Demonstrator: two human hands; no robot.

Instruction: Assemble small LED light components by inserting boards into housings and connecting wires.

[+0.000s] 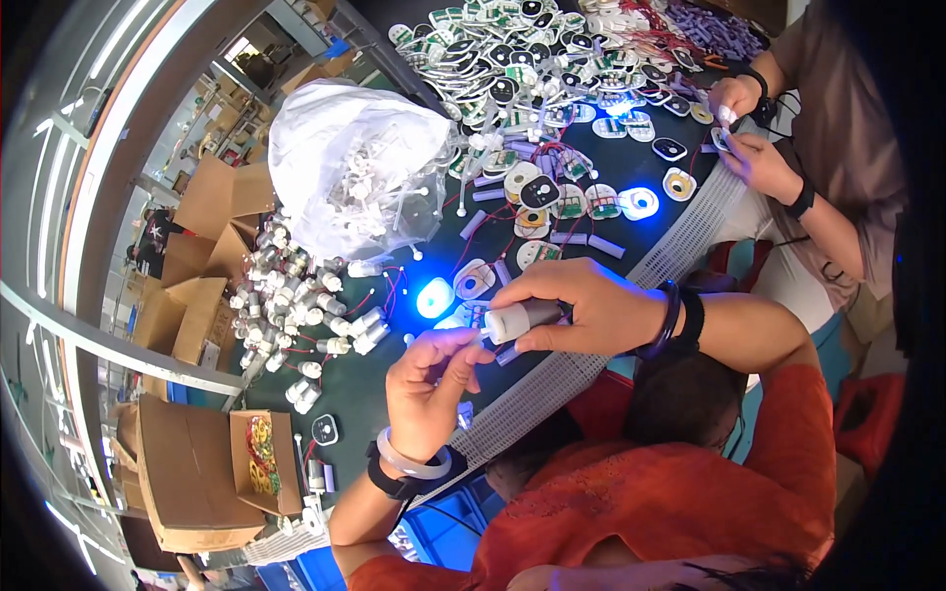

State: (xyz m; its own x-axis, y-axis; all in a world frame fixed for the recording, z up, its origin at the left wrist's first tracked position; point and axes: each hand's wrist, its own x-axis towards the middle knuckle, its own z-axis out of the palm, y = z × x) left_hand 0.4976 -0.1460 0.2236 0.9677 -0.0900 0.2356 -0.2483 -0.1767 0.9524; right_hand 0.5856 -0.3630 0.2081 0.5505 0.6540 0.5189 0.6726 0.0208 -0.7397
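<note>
My right hand (591, 303) is wrapped round a small motor (510, 322), a cylinder with a white end and a grey body. It is held tilted, its white end toward my left hand (427, 389). The left thumb and fingers pinch a small white plastic piece (483, 336) against that end; the fingers partly hide it. Just beyond my hands, a round disc (435, 297) glows blue on the dark green table (379, 394). Beside it lies a white oval plate (475, 279) with red wires nearby.
Heaped white-ended motors (286, 295) lie on the left, below a clear plastic bag (360, 158) of white parts. Oval plates with circuit boards (522, 69) pile up at the back. Cardboard boxes (192, 473) stand at left. A co-worker's hands (754, 148) work at upper right.
</note>
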